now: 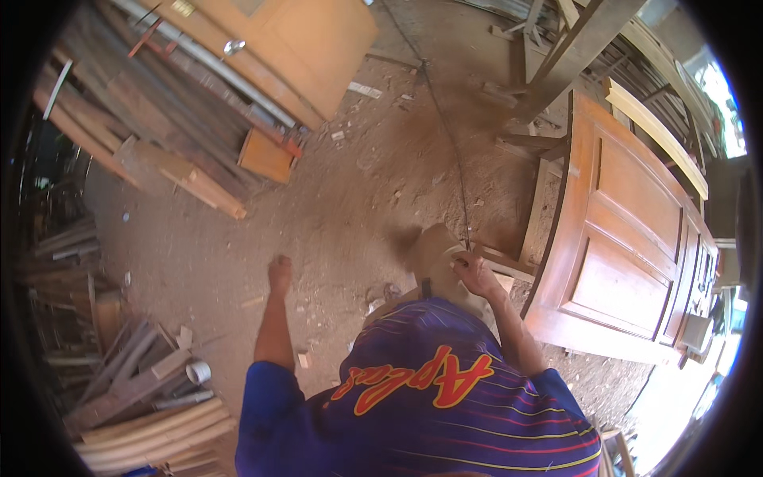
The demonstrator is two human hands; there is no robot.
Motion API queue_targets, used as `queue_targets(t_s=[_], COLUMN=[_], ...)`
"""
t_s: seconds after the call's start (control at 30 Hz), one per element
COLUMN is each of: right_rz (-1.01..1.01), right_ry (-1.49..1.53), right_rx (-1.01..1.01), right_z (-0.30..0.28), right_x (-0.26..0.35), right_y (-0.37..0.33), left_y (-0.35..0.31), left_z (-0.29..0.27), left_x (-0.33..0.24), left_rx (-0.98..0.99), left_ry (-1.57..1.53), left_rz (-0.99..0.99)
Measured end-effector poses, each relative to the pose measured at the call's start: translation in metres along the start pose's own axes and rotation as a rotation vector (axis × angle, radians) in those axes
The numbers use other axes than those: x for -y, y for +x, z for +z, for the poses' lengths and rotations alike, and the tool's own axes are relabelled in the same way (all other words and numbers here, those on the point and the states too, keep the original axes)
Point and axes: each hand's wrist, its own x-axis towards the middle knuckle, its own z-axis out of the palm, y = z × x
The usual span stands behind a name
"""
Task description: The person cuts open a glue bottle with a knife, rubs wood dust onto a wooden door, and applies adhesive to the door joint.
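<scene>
My left hand [280, 275] hangs over the dirt floor, out to the left of my body. Its fingers are curled in, and nothing shows in them. In front of my right thigh, my right hand [475, 274] has its fingers bent toward the thumb; a small dark patch shows between them, too small to name. A black cord [450, 131] runs along the floor and meets the edge of my trousers [435, 246] just beyond that hand; whether they touch is unclear. Nearest on the right is a brown panelled door [628, 254], lying raised on a wooden support.
An orange-brown door [318, 48] with a metal knob [234, 48] stands at the far left, beside long boards [135, 95]. Offcuts [131, 366] and a white roll-shaped piece [199, 371] lie at the lower left. A wooden post [572, 60] rises at the far right.
</scene>
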Motion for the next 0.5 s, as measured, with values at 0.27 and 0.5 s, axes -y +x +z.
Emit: queue_targets(t_s=[0.27,0.5], right_rz=[0.118,0.045], right_ry=[0.027,0.060], right_rx=[-0.182,-0.256], right_z=[-0.133,-0.275], right_x=[-0.019,0.075], right_y=[0.170,0.378], left_y=[0.193,0.245], left_z=[0.039,0.102], left_x=[-0.252,-0.339], left_rx=[0.229,0.728], left_ry=[-0.104,0.064], left_rz=[0.099,0.577])
